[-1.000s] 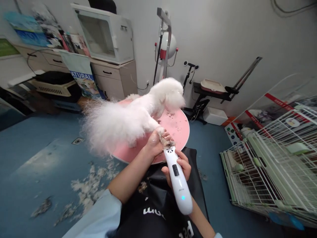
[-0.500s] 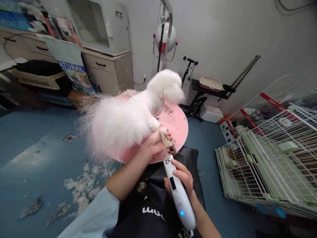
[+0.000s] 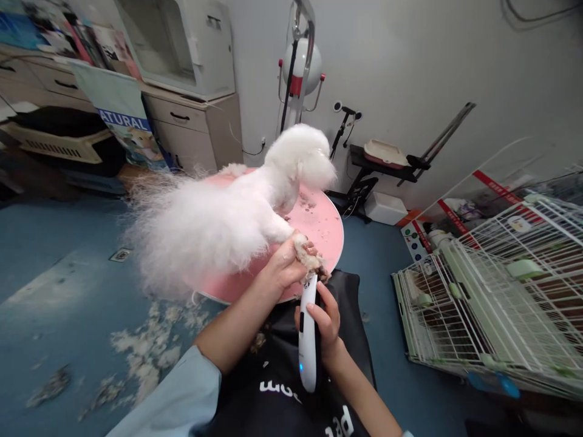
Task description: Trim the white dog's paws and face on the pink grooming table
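A fluffy white dog [image 3: 218, 212] is on a round pink grooming table [image 3: 325, 221], its head turned away to the right. My left hand [image 3: 288, 262] is closed around the dog's paw [image 3: 306, 254], which looks brownish and matted at its end. White hair clippers [image 3: 308, 340] with a lit blue light are in my right hand [image 3: 327, 315], fingers wrapped along the body. The clipper head touches the fur at the end of the paw; the blade itself is hidden there. Cut tufts lie on the tabletop.
A black apron [image 3: 255, 394] covers my lap, with a clump of fur on it. Loose fur [image 3: 152, 346] lies on the blue floor at left. Wire cages [image 3: 478, 291] stand at right. Behind the dog rises a metal grooming arm [image 3: 310, 60], with cabinets [image 3: 182, 124] at back left.
My right hand has swung the clippers from a slant to nearly upright, tilting them onto their side, with the rear end moving left. My left hand keeps its hold on the paw.
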Demonstrator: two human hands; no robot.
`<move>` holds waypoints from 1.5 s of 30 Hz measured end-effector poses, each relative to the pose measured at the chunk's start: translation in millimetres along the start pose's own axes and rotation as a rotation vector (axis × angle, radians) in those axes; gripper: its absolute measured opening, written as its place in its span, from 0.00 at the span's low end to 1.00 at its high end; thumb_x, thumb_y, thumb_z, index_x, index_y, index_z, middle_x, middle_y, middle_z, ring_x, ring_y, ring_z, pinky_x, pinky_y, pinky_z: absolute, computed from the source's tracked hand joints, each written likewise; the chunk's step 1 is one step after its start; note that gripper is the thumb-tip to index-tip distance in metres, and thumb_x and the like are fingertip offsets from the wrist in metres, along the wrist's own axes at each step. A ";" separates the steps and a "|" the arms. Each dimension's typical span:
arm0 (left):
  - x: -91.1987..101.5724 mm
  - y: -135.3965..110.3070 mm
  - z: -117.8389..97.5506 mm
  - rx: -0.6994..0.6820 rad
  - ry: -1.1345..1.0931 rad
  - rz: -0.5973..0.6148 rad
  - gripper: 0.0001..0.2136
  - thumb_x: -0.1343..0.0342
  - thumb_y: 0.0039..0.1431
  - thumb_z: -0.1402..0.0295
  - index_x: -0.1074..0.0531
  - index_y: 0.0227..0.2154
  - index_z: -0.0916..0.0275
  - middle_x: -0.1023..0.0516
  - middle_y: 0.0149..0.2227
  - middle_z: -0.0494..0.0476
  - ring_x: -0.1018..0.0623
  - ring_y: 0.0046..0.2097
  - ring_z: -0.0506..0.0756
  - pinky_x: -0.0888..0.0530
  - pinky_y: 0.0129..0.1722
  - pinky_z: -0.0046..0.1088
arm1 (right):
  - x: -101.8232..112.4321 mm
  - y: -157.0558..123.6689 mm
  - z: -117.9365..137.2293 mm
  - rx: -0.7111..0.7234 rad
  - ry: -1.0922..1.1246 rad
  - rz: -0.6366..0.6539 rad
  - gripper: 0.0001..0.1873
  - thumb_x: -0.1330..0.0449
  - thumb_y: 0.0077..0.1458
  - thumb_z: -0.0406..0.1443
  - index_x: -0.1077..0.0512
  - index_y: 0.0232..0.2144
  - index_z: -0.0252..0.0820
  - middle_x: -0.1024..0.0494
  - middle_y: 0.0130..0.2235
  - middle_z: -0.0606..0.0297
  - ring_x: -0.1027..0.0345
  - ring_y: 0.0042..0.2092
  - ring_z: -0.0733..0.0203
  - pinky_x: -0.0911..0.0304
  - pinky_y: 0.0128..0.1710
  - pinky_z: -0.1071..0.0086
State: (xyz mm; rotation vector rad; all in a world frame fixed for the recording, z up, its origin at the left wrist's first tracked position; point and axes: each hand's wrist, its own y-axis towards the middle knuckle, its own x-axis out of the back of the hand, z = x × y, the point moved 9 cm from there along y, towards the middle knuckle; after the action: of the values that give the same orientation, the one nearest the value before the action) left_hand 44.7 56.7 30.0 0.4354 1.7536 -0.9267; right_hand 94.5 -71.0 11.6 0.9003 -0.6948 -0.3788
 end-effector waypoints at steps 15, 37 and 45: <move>12.4 9.2 5.8 -0.022 0.022 0.030 0.21 0.59 0.68 0.65 0.41 0.17 0.64 0.41 0.16 0.48 0.38 0.18 0.48 0.34 0.23 0.26 | 27.8 40.6 14.1 -0.289 0.198 0.012 0.24 0.39 0.50 0.29 0.41 0.48 0.47 0.30 0.56 0.52 0.32 0.56 0.48 0.32 0.51 0.50; 15.6 5.8 -1.7 -0.021 -0.017 0.090 0.20 0.60 0.68 0.64 0.39 0.20 0.64 0.41 0.18 0.47 0.38 0.19 0.47 0.35 0.25 0.27 | 33.4 25.0 3.7 -0.283 0.313 0.018 0.23 0.39 0.49 0.31 0.44 0.45 0.48 0.27 0.52 0.54 0.29 0.53 0.50 0.30 0.47 0.54; 17.9 5.4 3.8 0.014 -0.005 0.028 0.21 0.62 0.69 0.64 0.42 0.19 0.63 0.43 0.17 0.46 0.39 0.18 0.47 0.37 0.23 0.27 | 30.3 35.4 -13.7 -0.397 0.413 0.014 0.19 0.41 0.50 0.32 0.42 0.43 0.48 0.26 0.52 0.54 0.29 0.53 0.50 0.32 0.49 0.51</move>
State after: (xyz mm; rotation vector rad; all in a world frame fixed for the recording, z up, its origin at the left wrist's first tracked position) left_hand 44.0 54.6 11.0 0.4656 1.7333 -0.9195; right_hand 126.4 -59.9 46.5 0.5680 -0.2317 -0.2918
